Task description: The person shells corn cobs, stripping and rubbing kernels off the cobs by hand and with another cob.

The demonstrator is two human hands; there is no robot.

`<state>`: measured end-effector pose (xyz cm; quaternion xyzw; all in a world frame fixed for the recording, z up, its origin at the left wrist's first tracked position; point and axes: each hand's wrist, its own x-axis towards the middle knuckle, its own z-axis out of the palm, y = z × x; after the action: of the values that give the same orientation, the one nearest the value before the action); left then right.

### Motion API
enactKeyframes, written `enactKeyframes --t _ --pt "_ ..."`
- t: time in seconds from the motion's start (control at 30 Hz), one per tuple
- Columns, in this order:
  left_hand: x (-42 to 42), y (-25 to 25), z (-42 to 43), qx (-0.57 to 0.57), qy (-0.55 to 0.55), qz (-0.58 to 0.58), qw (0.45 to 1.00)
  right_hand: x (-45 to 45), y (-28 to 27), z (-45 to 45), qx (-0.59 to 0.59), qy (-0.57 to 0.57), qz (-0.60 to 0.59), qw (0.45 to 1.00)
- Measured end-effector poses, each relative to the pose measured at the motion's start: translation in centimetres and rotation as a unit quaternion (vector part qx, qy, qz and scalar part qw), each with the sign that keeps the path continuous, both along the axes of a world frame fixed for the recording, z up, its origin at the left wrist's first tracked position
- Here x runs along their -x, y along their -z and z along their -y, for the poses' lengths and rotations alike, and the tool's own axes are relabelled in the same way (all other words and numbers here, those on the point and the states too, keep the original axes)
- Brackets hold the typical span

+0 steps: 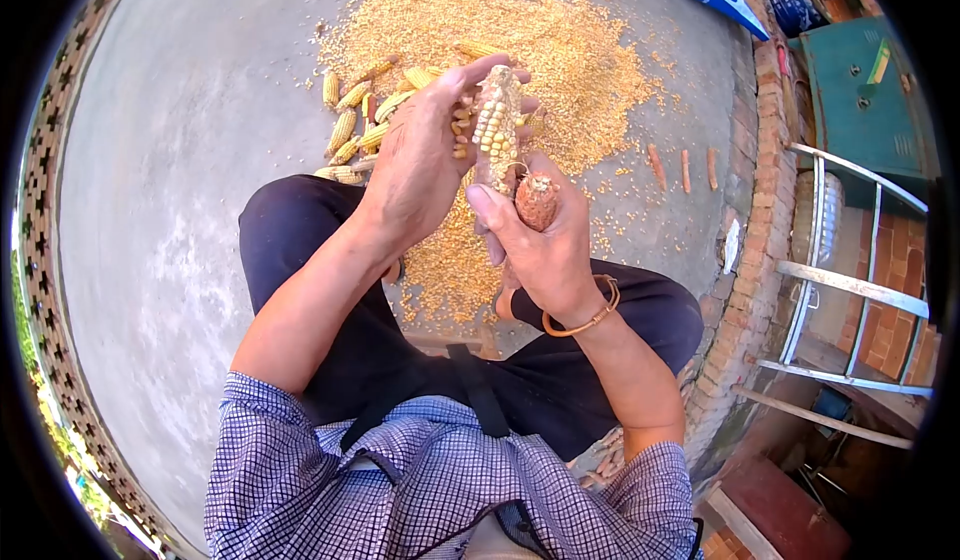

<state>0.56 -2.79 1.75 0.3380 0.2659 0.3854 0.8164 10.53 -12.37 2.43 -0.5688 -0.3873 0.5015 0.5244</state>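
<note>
Between my hands, over my lap, stands a partly shelled ear of corn (497, 125), with pale kernels left on its face and its top end bare. My left hand (425, 160) curls around it from the left and behind; some of its fingers are hidden. A reddish, stripped corn cob (537, 202) is gripped in my right hand (550, 245), its end pointing up against the lower part of the ear. Loose kernels (461, 130) show beside my left palm. Behind that hand lies a group of unshelled ears (345, 130).
A wide heap of loose kernels (580, 60) covers the concrete floor (170, 160) ahead and between my legs. Several bare cobs (686, 170) lie at right. Farther right are a brick edge (765, 190), a metal ladder-like frame (850, 277) and a green cabinet (860, 100).
</note>
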Motion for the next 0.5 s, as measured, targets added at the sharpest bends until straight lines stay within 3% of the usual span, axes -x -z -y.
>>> enactKeyframes --t 0.1,0.23,0.37,0.5 --pt "0.4 2.0 -0.5 0.002 0.026 -0.105 0.994 -0.4 0.2 -0.2 -0.028 0.032 0.034 0.999" --pt "0.7 1.4 0.7 -0.007 0.085 -0.021 0.996 -0.9 0.0 -0.2 -0.03 0.07 0.045 0.996" --pt "1.0 1.0 1.1 -0.031 0.147 -0.023 0.988 -1.4 0.4 -0.3 -0.049 0.085 0.048 0.994" --pt "0.9 0.9 0.8 -0.071 0.113 -0.032 0.991 -2.6 -0.7 -0.5 -0.065 0.001 0.071 0.995"
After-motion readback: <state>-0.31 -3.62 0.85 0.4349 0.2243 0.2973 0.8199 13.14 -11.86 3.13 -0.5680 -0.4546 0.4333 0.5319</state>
